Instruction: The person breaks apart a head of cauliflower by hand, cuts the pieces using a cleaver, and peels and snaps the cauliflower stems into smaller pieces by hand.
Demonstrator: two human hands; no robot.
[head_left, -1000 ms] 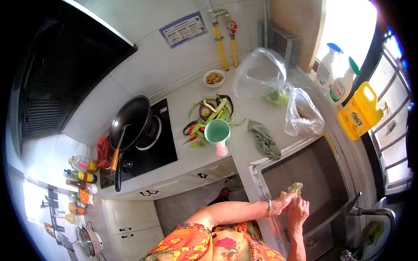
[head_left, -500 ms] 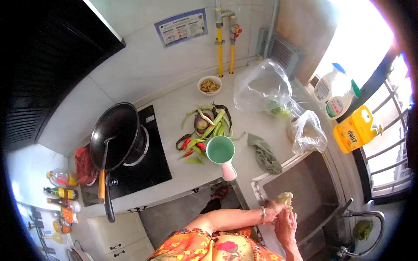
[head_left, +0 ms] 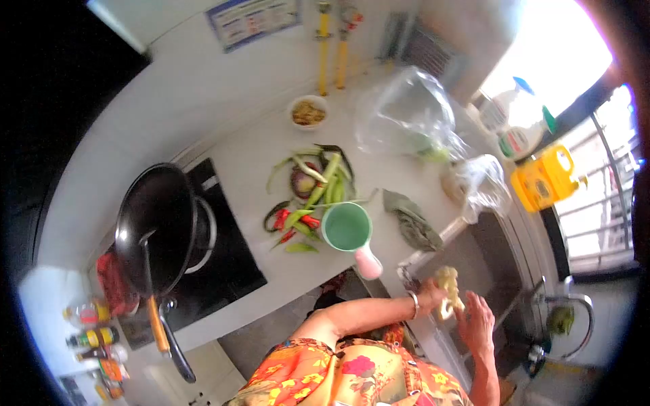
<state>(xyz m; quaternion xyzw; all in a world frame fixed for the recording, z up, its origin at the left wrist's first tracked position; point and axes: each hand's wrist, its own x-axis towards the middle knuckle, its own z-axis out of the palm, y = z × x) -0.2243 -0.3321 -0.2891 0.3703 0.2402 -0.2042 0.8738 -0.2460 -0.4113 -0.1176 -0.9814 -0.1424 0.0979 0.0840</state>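
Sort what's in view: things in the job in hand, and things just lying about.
In the job: pale knobbly piece; left hand, holding it; right hand, close by; sink, below.

Apparently lying about: wok; green cup; crumpled cloth; yellow jug; clear plastic bag.

Wok [head_left: 169, 220] — spatula [head_left: 158, 325] inside, green cup [head_left: 347, 227], yellow jug [head_left: 544, 179]

Daylight: upper-right window [head_left: 552, 57], blown out | motion blur: wall notice [head_left: 254, 21] illegible | fisheye bend, black corners
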